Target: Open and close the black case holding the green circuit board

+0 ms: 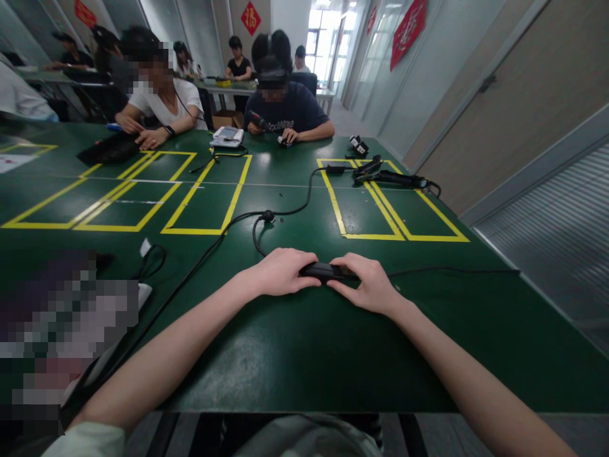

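Pale cloth [309,439] lies nearest; over the green surface [266,362], left hand [283,273] and right hand [370,283] pinch a slim black object [326,271] between them — even, gentle pressure should hold it steady.

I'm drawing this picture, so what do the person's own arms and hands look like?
The left arm comes out of a pale greenish sleeve. The right arm is bare as far as you can see; its sleeve isn't in view. The left hand and right hand wear no gloves. No watch or bracelet shows.
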The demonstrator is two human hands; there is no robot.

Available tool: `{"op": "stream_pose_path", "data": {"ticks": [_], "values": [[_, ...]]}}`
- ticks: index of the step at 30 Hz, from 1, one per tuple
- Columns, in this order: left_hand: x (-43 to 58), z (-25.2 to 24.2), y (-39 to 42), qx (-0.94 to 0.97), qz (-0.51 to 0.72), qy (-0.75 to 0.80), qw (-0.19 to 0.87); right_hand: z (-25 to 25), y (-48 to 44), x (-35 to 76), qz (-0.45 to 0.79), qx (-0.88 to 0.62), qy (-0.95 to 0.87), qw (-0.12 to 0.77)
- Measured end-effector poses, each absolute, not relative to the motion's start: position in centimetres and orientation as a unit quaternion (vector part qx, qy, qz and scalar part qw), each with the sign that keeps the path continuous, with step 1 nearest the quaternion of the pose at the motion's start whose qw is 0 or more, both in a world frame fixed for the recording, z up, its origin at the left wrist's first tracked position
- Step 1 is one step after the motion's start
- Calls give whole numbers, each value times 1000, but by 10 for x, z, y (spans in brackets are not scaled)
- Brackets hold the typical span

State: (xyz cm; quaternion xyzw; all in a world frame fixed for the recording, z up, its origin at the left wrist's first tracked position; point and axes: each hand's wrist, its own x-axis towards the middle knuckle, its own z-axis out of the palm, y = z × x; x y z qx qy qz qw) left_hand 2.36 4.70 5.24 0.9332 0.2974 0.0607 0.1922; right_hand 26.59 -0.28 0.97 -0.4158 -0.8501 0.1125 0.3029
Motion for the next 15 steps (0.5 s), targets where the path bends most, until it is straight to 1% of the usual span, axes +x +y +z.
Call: {"op": "stream_pose_path", "data": {"ticks": [4,9,15], "values": [[24,52,46,935,47,303,179,6,-3,264,122,-413,-852,299],[25,53,45,925,46,325,190,6,-4,263,115,-416,-849,304],[27,49,45,924,46,327,194,8,-8,259,120,-349,-888,275]]}}
